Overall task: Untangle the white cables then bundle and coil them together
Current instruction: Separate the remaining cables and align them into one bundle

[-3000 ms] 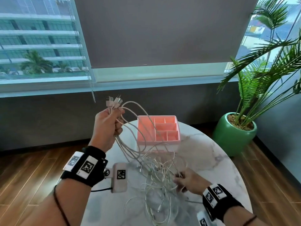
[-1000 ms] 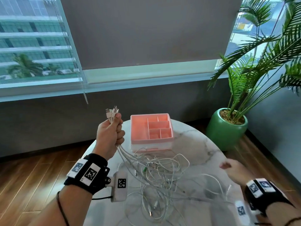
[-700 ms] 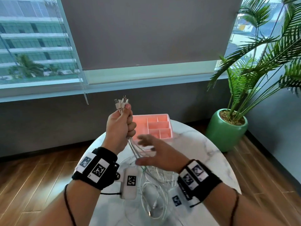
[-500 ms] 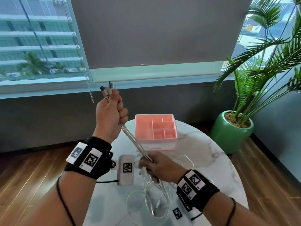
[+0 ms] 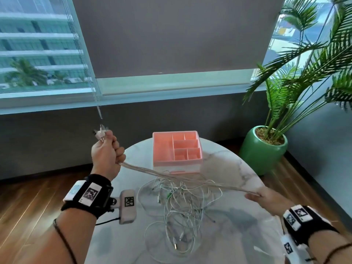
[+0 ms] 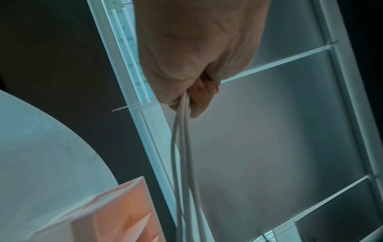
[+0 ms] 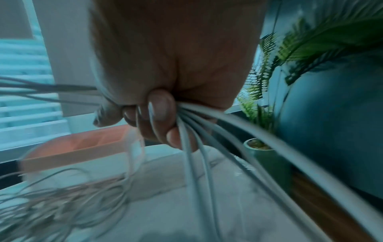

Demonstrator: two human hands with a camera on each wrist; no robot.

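Observation:
Several white cables (image 5: 171,175) stretch taut between my two hands above the round marble table (image 5: 224,164). My left hand (image 5: 105,152) is raised at the table's left edge and grips the cables just below their plugs (image 5: 100,132), which stick up out of the fist. In the left wrist view the cables (image 6: 182,147) hang down from the curled fingers. My right hand (image 5: 263,197) is at the table's right edge, fingers curled round the same cables (image 7: 194,147). The rest lies in a loose tangle (image 5: 179,210) on the table.
A pink divided organiser box (image 5: 177,149) stands at the back of the table, just behind the taut cables. A green pot (image 5: 263,149) with a palm plant stands on the wooden floor to the right. A blind chain (image 5: 98,103) hangs near my left hand.
My right hand has slid along the cables from the middle of the table out to the right edge, pulling them straight. My left hand has dropped lower and leftward, still holding the plug ends.

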